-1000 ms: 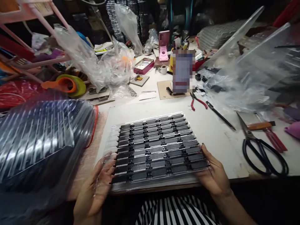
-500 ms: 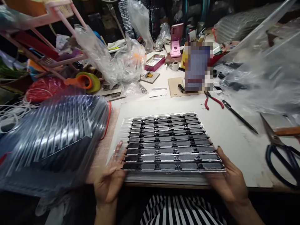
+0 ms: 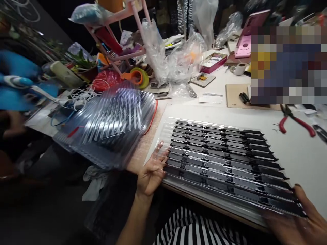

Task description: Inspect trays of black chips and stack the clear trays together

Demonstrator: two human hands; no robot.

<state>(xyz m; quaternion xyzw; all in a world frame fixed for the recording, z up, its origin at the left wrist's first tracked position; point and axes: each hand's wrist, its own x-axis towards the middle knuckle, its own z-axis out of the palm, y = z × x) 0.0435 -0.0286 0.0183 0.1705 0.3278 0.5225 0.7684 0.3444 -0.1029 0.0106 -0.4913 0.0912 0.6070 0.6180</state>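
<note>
A clear plastic tray carries several rows of black parts with fine metallic teeth along their edges; their exact kind does not show. My left hand grips the tray's left edge, its fingers seen partly through the plastic. At the opposite edge my right hand holds the near right corner, thumb on top and the other fingers blurred underneath. The tray is held over the front edge of a white work board. Whether it touches the board cannot be made out.
Left lies a stack of clear ridged trays. Red-handled pliers rest at the right. Behind are a tape roll, a pink box, crumpled plastic bags and a pink rack. A blurred blue fan stands far left.
The view has swung left, so the tray appears further right and slanted. Both hands keep their hold on it. The fan and floor at left have come into view; the scissors have left it.
</note>
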